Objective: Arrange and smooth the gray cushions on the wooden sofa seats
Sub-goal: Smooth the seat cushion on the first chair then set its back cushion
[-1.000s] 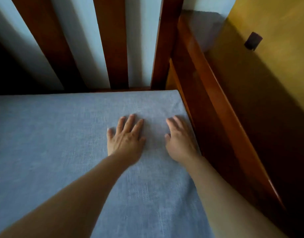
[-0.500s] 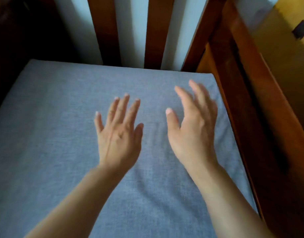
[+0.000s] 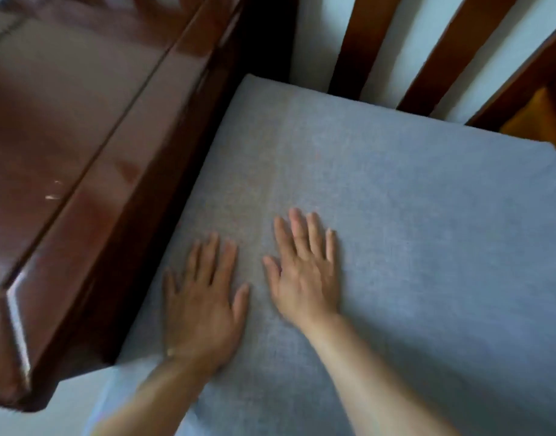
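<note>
A gray cushion lies flat on the wooden sofa seat and fills most of the view. My left hand presses palm-down on the cushion near its left edge, fingers straight and spread. Just to its right, my right hand lies flat on the cushion too, fingers straight and pointing toward the backrest. Neither hand holds anything.
A broad, glossy dark wooden armrest runs along the cushion's left side. Wooden backrest slats stand behind the cushion against a pale wall. A yellow surface shows at the far right.
Both hands lifted off the cushion's right side by the right armrest, moved left, and now press flat by the left armrest. The view has swung left.
</note>
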`<move>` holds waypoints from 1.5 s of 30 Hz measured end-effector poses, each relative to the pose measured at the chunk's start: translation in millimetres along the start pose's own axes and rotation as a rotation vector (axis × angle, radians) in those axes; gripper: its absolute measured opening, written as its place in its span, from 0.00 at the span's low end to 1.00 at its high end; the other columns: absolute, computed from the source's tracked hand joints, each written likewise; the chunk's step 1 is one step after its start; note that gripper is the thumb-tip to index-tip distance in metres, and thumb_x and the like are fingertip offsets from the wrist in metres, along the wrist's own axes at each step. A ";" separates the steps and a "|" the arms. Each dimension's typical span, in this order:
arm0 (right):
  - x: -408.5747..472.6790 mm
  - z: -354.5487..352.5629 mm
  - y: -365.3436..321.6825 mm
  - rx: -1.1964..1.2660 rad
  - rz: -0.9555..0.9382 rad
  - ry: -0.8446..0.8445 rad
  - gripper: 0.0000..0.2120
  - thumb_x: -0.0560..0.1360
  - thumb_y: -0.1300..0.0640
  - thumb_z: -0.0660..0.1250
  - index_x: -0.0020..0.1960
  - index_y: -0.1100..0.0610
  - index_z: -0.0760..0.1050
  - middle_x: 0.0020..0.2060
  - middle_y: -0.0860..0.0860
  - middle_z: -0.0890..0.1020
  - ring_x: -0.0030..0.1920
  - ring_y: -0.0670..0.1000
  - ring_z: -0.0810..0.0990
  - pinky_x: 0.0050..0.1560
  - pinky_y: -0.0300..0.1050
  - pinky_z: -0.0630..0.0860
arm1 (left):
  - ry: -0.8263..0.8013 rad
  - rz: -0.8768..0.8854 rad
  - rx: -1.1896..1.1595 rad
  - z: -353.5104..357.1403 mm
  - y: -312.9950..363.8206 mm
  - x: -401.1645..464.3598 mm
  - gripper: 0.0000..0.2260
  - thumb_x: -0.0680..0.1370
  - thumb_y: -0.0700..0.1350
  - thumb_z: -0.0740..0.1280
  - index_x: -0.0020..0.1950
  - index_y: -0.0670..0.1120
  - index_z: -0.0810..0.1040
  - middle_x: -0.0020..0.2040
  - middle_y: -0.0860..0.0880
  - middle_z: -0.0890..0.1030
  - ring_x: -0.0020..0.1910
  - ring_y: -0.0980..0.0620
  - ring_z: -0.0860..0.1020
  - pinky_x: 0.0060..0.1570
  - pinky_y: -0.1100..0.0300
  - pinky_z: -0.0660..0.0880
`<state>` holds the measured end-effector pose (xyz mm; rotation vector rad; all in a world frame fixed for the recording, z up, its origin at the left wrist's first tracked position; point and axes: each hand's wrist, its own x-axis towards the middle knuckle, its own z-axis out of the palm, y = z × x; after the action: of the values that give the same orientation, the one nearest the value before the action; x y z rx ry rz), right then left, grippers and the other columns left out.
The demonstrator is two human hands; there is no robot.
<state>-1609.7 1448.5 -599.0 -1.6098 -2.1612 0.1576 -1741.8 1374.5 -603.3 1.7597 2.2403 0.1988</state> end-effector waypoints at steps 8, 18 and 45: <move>-10.1 1.0 3.9 -0.195 0.101 -0.579 0.31 0.80 0.41 0.52 0.78 0.47 0.44 0.78 0.50 0.40 0.77 0.55 0.38 0.74 0.59 0.38 | -0.283 0.036 -0.006 -9.9 -11.6 0.6 0.28 0.81 0.57 0.53 0.78 0.56 0.45 0.78 0.53 0.39 0.77 0.51 0.39 0.73 0.42 0.46; -84.3 -89.8 -75.1 0.258 0.116 0.226 0.20 0.77 0.53 0.60 0.67 0.58 0.72 0.70 0.57 0.69 0.70 0.56 0.67 0.70 0.55 0.63 | 0.246 0.078 -0.224 -29.5 -22.2 -136.5 0.27 0.76 0.49 0.58 0.75 0.51 0.62 0.77 0.52 0.59 0.76 0.50 0.57 0.69 0.40 0.53; -373.9 -169.7 277.6 -0.177 0.096 -0.252 0.32 0.76 0.39 0.53 0.76 0.52 0.60 0.77 0.54 0.57 0.77 0.57 0.53 0.73 0.61 0.50 | -0.072 0.455 0.147 153.3 268.0 -262.8 0.27 0.77 0.60 0.53 0.76 0.54 0.62 0.77 0.51 0.59 0.76 0.47 0.56 0.67 0.38 0.51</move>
<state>-1210.1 1158.9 -645.5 -1.8823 -2.3419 0.2138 -1389.9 1176.2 -637.7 2.2973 1.8157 0.0609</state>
